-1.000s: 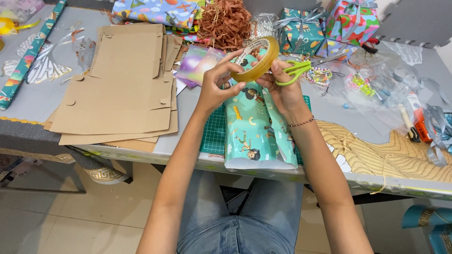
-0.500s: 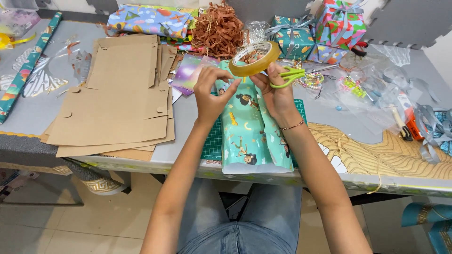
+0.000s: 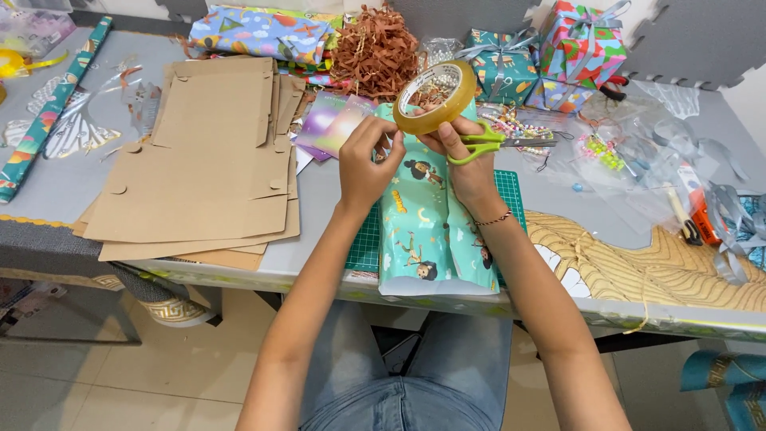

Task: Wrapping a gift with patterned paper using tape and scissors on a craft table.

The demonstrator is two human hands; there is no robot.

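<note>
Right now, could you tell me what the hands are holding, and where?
Right hand holds tape roll by its rim, green scissors by the handles; left hand pinches the tape end.

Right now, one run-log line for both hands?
left hand: picking at tape roll | right hand: holds roll, green scissors | below: teal wrapped parcel

A gift-wrapping craft corner: the grey surface [image 3: 48,183] is crowded with wrapped boxes [image 3: 582,52], flattened cardboard [image 3: 199,168], paper shred [image 3: 375,48], ribbons and a cutting mat [image 3: 367,243].
</note>
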